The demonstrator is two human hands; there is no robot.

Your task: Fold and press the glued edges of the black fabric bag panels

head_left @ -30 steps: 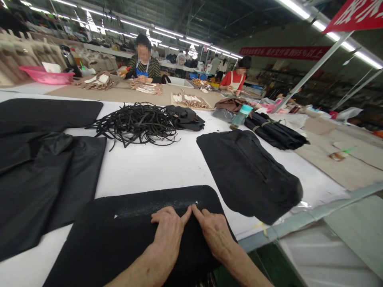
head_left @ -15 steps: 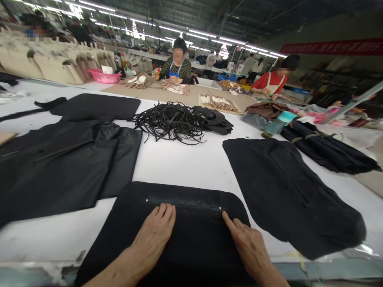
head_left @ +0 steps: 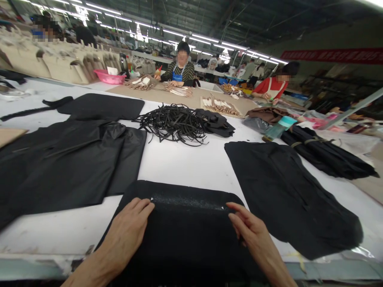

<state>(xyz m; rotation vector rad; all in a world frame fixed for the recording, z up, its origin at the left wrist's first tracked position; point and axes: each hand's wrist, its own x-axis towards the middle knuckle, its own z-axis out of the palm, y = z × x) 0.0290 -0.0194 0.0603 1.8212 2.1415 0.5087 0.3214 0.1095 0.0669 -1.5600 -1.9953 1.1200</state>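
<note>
A black fabric panel (head_left: 185,231) with rounded corners lies on the white table (head_left: 179,163) right in front of me, with a folded strip along its far edge. My left hand (head_left: 127,229) rests flat on the panel's left end, fingers stretched out and together. On the right end my right hand (head_left: 249,233) has its fingers curled at the fold, touching the cloth; I cannot see it gripping anything.
A pile of black panels (head_left: 287,195) lies to the right and larger black sheets (head_left: 66,159) to the left. Beyond are a tangle of black straps (head_left: 173,121), a teal-capped bottle (head_left: 279,127) and rolled black fabric (head_left: 326,157). Two people (head_left: 179,67) work across the table.
My hands started together at the middle of the fold and have slid apart to the panel's two ends. The view has swung left.
</note>
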